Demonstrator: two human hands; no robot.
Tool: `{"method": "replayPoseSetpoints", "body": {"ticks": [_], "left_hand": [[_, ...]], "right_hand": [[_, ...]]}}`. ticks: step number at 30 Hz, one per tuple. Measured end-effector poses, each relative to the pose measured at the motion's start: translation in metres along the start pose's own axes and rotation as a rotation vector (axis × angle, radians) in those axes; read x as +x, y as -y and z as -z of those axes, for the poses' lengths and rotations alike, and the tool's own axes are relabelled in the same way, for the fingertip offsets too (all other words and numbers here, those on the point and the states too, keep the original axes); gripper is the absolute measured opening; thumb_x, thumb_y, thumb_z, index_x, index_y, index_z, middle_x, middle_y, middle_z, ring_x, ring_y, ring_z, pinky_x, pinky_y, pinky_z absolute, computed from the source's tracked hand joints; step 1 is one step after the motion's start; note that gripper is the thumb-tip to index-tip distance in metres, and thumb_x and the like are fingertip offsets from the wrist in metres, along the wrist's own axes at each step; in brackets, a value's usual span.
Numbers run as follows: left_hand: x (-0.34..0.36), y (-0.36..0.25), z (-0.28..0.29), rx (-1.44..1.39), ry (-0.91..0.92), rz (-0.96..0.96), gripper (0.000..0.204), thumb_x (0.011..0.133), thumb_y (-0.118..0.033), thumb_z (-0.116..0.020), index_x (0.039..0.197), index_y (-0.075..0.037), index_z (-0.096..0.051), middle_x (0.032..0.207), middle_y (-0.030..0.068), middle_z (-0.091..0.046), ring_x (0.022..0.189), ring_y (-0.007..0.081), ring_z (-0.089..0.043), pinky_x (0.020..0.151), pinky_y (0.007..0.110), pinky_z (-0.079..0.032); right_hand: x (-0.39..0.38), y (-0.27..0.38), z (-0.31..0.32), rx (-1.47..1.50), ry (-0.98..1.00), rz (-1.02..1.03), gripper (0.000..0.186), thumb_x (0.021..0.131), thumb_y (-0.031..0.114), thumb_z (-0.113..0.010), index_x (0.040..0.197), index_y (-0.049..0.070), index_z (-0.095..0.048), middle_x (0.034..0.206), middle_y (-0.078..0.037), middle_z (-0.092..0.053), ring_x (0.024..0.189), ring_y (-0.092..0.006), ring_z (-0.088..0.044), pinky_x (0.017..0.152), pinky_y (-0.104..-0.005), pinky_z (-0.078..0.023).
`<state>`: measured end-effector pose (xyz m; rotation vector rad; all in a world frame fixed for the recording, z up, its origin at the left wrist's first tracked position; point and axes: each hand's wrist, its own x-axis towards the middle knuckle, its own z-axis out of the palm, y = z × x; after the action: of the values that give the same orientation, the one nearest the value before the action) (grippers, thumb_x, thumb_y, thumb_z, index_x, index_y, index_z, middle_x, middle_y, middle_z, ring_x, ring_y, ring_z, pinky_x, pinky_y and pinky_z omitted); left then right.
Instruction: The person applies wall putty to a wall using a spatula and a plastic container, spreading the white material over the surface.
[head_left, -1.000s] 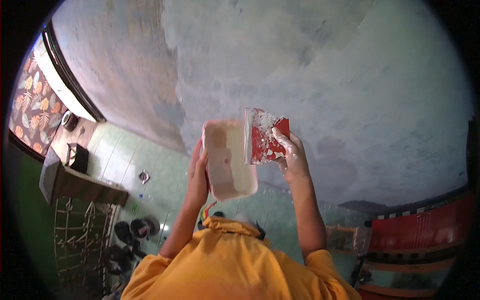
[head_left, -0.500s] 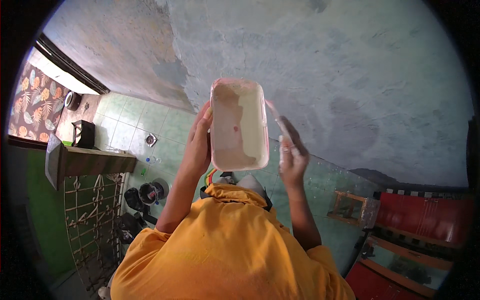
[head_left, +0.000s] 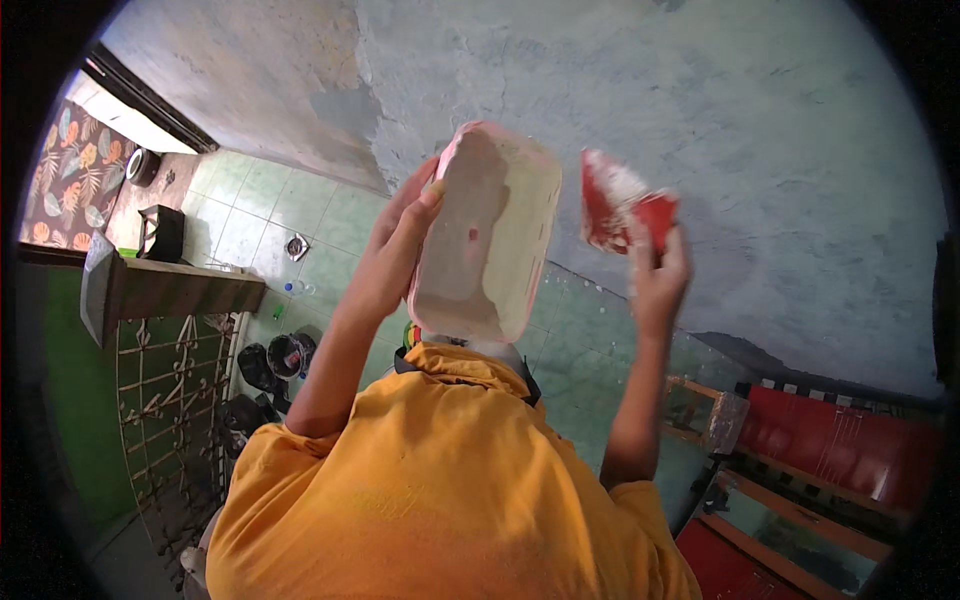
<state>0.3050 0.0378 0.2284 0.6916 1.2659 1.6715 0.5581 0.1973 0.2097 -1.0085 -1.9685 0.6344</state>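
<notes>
My left hand (head_left: 396, 245) is closed on the left side of a pale pink rectangular tub (head_left: 480, 322), its thumb over the rim. The tub is tilted, and its inside shows greyish and cream areas with a small red spot near the middle. Right of the tub, my right hand (head_left: 662, 280) pinches a flat red scraper (head_left: 655, 214) by its lower edge. White paste is smeared across the scraper's face. Tub and scraper are apart, both held up in front of the patchy grey wall (head_left: 760, 130).
A metal lattice (head_left: 170, 390) and a ledge (head_left: 190, 285) stand at the left. Dark buckets (head_left: 290, 355) and a plastic bottle (head_left: 296, 287) are on the green tiled floor (head_left: 330, 215). At the lower right is red furniture (head_left: 820, 435) beside a wooden frame (head_left: 690, 408).
My right hand has moved right and turned, so the red scraper now shows its paste-covered face away from the tub. The tub has shifted slightly up and tilted to the right.
</notes>
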Motion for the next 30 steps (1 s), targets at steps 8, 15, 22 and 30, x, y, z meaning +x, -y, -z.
{"method": "replayPoseSetpoints", "body": {"ticks": [8,15,22,30], "left_hand": [[0.015,-0.02,0.006,0.423,0.161,-0.056,0.079,0.099,-0.043,-0.061,0.151,0.01,-0.036,0.137,0.0233,-0.059,0.127,0.0268,-0.057,0.105,0.034,-0.044],[0.03,-0.046,-0.01,0.799,0.304,-0.054,0.088,0.091,-0.059,-0.059,0.147,0.009,-0.045,0.118,0.0297,-0.067,0.113,0.0367,-0.067,0.098,0.04,-0.051],[0.05,-0.032,-0.004,0.907,0.338,-0.056,0.076,0.09,-0.051,-0.056,0.141,0.005,-0.053,0.117,0.0301,-0.069,0.113,0.0399,-0.067,0.097,0.041,-0.051],[0.079,0.025,0.003,0.951,0.578,0.245,0.075,0.094,-0.062,-0.056,0.143,-0.005,-0.057,0.136,0.0223,-0.063,0.124,0.0343,-0.061,0.106,0.037,-0.046]], "right_hand": [[0.04,0.061,0.032,-0.016,0.362,0.003,0.031,0.099,0.022,-0.067,0.117,-0.003,-0.061,0.091,-0.019,-0.071,0.078,-0.0224,-0.068,0.073,-0.0364,-0.053],[0.047,0.058,0.03,-0.167,0.502,-0.001,0.027,0.097,0.016,-0.065,0.118,-0.001,-0.061,0.097,-0.023,-0.071,0.088,-0.0431,-0.068,0.077,-0.041,-0.054],[0.012,0.03,0.006,0.129,0.632,-0.139,0.03,0.096,0.012,-0.068,0.121,-0.004,-0.062,0.103,-0.02,-0.073,0.092,-0.0219,-0.07,0.083,-0.0358,-0.053],[-0.048,0.014,-0.046,0.554,0.849,-0.342,0.034,0.097,0.012,-0.068,0.125,-0.006,-0.062,0.109,-0.008,-0.071,0.095,-0.0117,-0.062,0.088,-0.0309,-0.052]]}}
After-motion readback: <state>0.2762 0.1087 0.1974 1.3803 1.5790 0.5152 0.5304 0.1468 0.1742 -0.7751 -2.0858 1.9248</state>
